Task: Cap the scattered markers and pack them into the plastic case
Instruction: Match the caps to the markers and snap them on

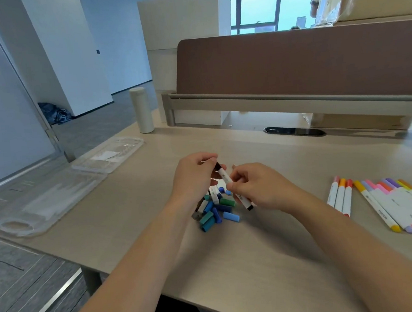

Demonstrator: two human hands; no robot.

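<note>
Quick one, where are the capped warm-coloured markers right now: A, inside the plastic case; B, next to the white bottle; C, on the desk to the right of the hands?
C: the capped markers lie in a row on the desk, beyond the right hand.

Cool daylight comes in from the window (258, 6) at one o'clock, its panes washed out to a pale cyan that tints the walls blue. The desk (256, 262) is bright and evenly lit. Only soft, faint shadows lie under the forearms and beneath the left hand (194, 178) and right hand (258, 188). A dull sheen shows on the clear plastic case (45, 206) at nine o'clock. The wide lens bends the partition (291, 62) at two o'clock and tilts the uprights at ten o'clock. Detail is soft throughout: the print on the marker (226, 177) that both hands hold is unreadable.
</note>
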